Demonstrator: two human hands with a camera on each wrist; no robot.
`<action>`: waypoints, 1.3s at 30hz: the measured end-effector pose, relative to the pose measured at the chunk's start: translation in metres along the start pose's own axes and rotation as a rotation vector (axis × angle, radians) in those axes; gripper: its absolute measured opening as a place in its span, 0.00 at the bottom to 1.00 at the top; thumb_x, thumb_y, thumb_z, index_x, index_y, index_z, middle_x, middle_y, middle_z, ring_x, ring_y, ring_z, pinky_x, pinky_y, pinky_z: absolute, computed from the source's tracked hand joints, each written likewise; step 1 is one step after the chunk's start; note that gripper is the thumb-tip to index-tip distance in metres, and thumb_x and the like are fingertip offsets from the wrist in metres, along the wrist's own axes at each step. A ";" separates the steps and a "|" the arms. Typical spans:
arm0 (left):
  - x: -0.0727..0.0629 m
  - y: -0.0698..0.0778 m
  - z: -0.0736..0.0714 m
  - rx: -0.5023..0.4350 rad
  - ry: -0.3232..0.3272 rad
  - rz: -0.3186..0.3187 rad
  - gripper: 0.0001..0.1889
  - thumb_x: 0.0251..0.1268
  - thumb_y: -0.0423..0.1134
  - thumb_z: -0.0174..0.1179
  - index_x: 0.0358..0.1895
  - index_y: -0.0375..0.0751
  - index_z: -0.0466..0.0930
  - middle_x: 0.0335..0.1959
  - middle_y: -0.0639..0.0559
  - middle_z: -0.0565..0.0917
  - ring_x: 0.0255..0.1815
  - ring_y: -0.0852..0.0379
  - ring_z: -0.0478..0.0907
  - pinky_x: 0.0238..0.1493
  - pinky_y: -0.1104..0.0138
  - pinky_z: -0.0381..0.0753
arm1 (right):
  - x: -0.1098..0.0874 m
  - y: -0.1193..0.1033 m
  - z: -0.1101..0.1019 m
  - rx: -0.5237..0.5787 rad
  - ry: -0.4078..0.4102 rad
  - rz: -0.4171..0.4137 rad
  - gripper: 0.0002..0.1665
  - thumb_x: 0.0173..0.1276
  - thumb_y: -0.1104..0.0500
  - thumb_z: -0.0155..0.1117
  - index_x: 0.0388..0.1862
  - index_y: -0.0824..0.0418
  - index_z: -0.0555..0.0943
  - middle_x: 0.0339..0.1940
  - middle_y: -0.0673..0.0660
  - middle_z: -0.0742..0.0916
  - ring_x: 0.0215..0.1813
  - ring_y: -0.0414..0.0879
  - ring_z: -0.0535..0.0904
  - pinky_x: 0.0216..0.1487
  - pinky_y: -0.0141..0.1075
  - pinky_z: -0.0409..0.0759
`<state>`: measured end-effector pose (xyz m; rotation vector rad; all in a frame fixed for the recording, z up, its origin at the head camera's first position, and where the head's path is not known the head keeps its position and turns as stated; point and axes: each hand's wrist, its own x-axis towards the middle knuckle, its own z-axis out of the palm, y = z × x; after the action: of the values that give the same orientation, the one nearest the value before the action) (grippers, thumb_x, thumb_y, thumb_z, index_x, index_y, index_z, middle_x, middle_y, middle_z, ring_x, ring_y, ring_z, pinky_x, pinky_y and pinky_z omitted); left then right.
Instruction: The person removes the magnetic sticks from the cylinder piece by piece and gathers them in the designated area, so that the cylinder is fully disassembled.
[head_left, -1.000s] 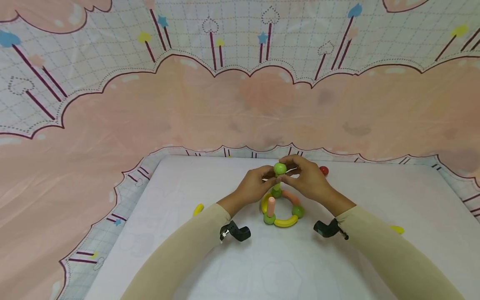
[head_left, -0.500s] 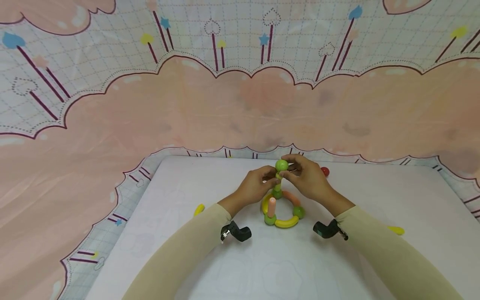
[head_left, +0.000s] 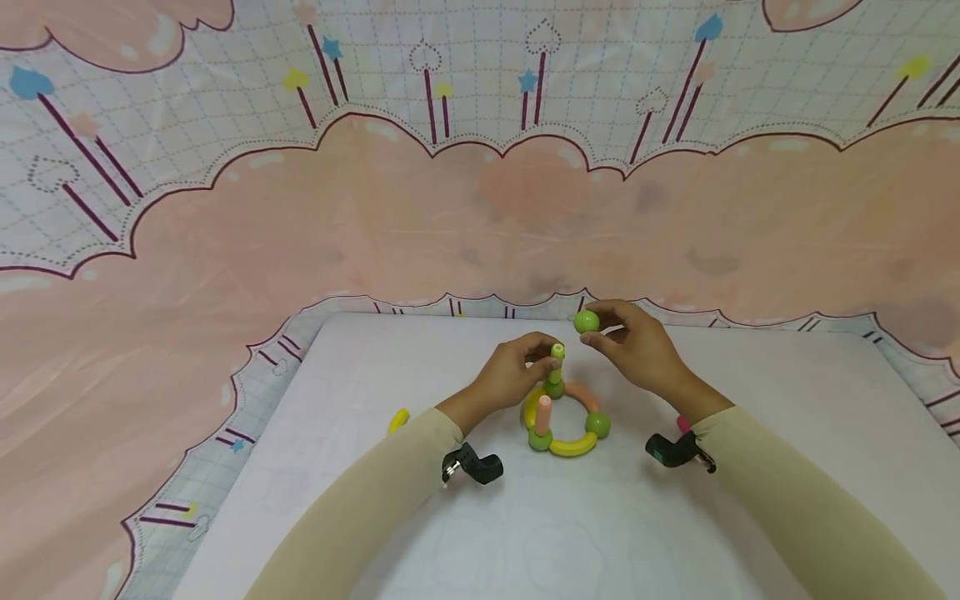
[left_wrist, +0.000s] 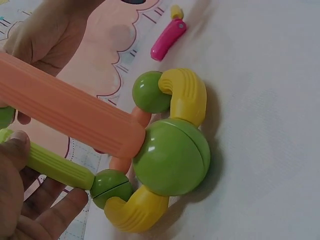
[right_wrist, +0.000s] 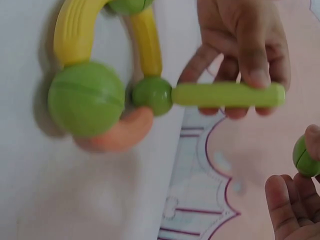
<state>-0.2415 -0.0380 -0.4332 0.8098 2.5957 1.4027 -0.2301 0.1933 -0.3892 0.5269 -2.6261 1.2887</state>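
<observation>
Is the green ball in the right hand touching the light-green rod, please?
No, the right hand holds the green ball apart from the light-green rod.

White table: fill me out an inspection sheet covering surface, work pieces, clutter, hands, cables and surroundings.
Surface: white table, bearing a toy ring.
Work pieces: ring has green balls joined by curved pieces; orange stick and yellow-green stick stand up from it; loose green ball apart from both sticks.
Clutter: yellow piece by the left sleeve; pink piece to the ring's right.
Hands: left hand holds the yellow-green stick; right hand holds the loose green ball.
Cables: nothing seen.
Surroundings: candle-printed cloth behind the table.
</observation>
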 end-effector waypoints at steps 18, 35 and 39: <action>-0.001 0.000 0.001 0.010 -0.005 0.027 0.14 0.77 0.39 0.60 0.61 0.44 0.78 0.53 0.52 0.85 0.55 0.55 0.83 0.55 0.66 0.81 | -0.004 0.035 -0.040 -0.072 0.055 0.164 0.29 0.73 0.57 0.69 0.70 0.61 0.74 0.58 0.61 0.83 0.60 0.56 0.79 0.59 0.48 0.79; -0.003 0.002 0.000 0.013 -0.010 0.017 0.15 0.77 0.39 0.60 0.61 0.43 0.78 0.52 0.51 0.85 0.55 0.54 0.83 0.54 0.66 0.82 | -0.012 0.079 -0.067 -0.145 0.069 0.247 0.32 0.76 0.50 0.65 0.72 0.65 0.71 0.60 0.67 0.81 0.62 0.64 0.75 0.59 0.59 0.75; -0.003 0.003 0.000 0.013 -0.012 0.015 0.15 0.77 0.39 0.61 0.62 0.43 0.78 0.52 0.51 0.85 0.55 0.54 0.83 0.55 0.66 0.81 | -0.015 0.088 -0.069 -0.163 0.061 0.298 0.33 0.77 0.50 0.64 0.72 0.66 0.70 0.62 0.69 0.80 0.65 0.66 0.73 0.59 0.62 0.75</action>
<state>-0.2376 -0.0382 -0.4317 0.8376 2.5980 1.3822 -0.2502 0.3017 -0.4160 0.0711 -2.8029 1.1256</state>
